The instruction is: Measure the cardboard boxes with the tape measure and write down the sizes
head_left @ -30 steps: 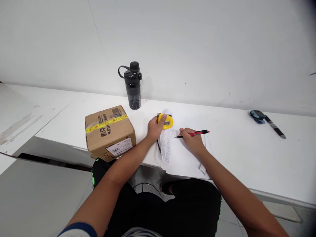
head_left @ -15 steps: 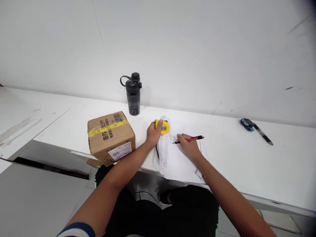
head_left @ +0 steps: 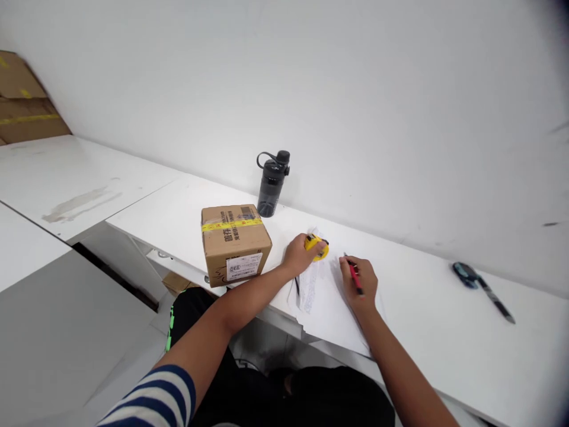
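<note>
My left hand [head_left: 299,255] is closed around a yellow tape measure [head_left: 318,249], its thumb lying over the case. The tape measure rests on a crinkled strip with small dark print [head_left: 308,292], which lies over white sheets of paper [head_left: 338,320]. To the right, my right hand [head_left: 363,281] grips a red and black pen [head_left: 356,277]. The pen slants, with its dark end up by the fingertips and its red body pointing back toward me. A cardboard box [head_left: 237,243] with yellow tape and a white label sits left of my left hand.
Behind the box, a dark water bottle [head_left: 272,184] with a carry loop stands near the wall. A dark teal object with a pen-like shaft [head_left: 484,290] lies at the right. More cardboard boxes [head_left: 31,112] are at the far left. The white table's front edge [head_left: 284,319] passes above my legs.
The view has turned left and tilted, bringing the far boxes in. My right hand has lifted and rotated, swinging the pen from sideways to pointing back toward me. My left hand still holds the tape measure.
</note>
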The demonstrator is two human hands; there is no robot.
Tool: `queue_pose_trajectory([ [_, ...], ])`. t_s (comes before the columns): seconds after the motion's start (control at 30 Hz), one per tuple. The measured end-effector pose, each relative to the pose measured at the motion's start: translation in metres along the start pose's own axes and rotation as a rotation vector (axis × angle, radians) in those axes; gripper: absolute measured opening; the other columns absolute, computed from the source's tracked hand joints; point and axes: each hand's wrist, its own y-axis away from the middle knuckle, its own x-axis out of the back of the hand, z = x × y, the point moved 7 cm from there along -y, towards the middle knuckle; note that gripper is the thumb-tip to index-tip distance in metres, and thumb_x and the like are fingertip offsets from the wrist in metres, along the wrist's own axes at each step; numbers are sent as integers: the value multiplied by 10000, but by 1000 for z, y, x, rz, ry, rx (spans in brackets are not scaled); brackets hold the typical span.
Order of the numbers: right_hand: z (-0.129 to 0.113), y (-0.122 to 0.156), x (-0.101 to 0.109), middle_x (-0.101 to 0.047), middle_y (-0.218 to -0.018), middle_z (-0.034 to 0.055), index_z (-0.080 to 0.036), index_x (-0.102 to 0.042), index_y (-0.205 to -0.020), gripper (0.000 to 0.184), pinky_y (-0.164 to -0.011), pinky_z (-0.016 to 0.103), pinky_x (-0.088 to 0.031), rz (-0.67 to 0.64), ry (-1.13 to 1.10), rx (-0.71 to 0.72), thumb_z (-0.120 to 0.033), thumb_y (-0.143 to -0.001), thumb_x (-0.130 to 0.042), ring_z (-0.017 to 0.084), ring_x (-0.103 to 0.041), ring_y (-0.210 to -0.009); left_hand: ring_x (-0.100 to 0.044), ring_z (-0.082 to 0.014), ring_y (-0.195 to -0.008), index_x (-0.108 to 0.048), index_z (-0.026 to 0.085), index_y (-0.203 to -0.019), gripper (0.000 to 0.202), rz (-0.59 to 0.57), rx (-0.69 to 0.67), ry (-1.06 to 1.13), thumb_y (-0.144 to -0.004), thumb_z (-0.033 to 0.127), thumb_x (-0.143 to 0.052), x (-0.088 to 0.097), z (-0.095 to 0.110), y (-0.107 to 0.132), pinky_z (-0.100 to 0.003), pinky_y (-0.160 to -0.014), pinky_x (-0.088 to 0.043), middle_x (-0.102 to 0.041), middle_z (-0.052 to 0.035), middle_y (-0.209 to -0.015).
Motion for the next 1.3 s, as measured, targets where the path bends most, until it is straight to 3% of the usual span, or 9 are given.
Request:
queue_pose_trajectory([
  [0.13,-10,-3,5,-610,-1164,155,-190,-627,-1196,473,-816,462,-474,-69,63,114,-442,-809,-529,302,-599,-991,-650,-230,-905,-627,203,-958,453,-138,-363,-113,-744,598,-680,0,42,27,-312,-790,-490,-677,-71,-975],
  [0.23,-27,13,8,-640,-1168,103,-250,-524,-1346,665,-826,434,-501,-297,-344,13,-543,-757,-619,281,-610,-1016,-655,-233,-1003,-605,180,-1033,557,-152,-693,-143,-740,652,-652,8,77,63,-327,-865,-511,-695,-98,-1031],
  [0.37,-92,63,8,-681,-1080,107,-251,-538,-1362,875,-776,440,-537,-618,-938,-135,-851,-745,-383,291,-656,-947,-663,-194,-991,-618,199,-1047,630,94,-1081,-267,-752,751,-547,47,126,115,-338,-928,-498,-723,-69,-995],
  [0.47,-153,96,13,-685,-1082,111,-254,-606,-1281,974,-809,442,-536,-516,-1149,-50,-943,-639,-356,310,-642,-1010,-651,-186,-983,-650,239,-1045,644,332,-1196,-435,-758,791,-484,86,160,143,-371,-1015,-434,-720,-51,-1000],
  [0.6,-207,133,11,-656,-1186,84,-297,-481,-1369,867,-890,422,-507,-194,-1363,24,-845,-697,-497,262,-615,-1092,-614,-214,-1005,-664,239,-1128,746,587,-1161,-520,-730,833,-453,137,182,164,-401,-1040,-402,-678,-80,-1000],
  [0.7,-225,153,3,-628,-1251,85,-321,-348,-1424,780,-855,401,-517,-13,-1403,29,-704,-782,-571,234,-617,-1097,-616,-197,-883,-635,210,-1231,763,635,-1138,-488,-776,790,-436,160,178,178,-350,-909,-484,-640,-78,-908],
  [0.87,-247,156,-14,-628,-1204,103,-266,-473,-1237,471,-849,434,-537,-40,-1356,97,-539,-864,-562,238,-647,-1040,-634,-193,-864,-600,222,-1269,658,440,-931,-471,-774,656,-614,191,172,186,-299,-778,-537,-637,-80,-953],
  [1.13,-266,147,-5,-546,-1195,83,-261,-530,-1127,324,-914,509,-507,162,-881,608,-295,-828,-649,251,-617,-1069,-458,-91,-570,-636,193,-960,360,185,-77,-44,-734,451,-746,231,139,182,-215,-558,-398,-528,40,-641],
  [1.3,-266,115,3,-580,-1095,68,-252,-582,-1100,326,-855,440,-518,161,-588,592,-331,-798,-678,241,-593,-1017,-411,-71,-548,-551,177,-771,296,120,46,149,-711,397,-741,251,126,163,-191,-521,-330,-487,53,-621],
])
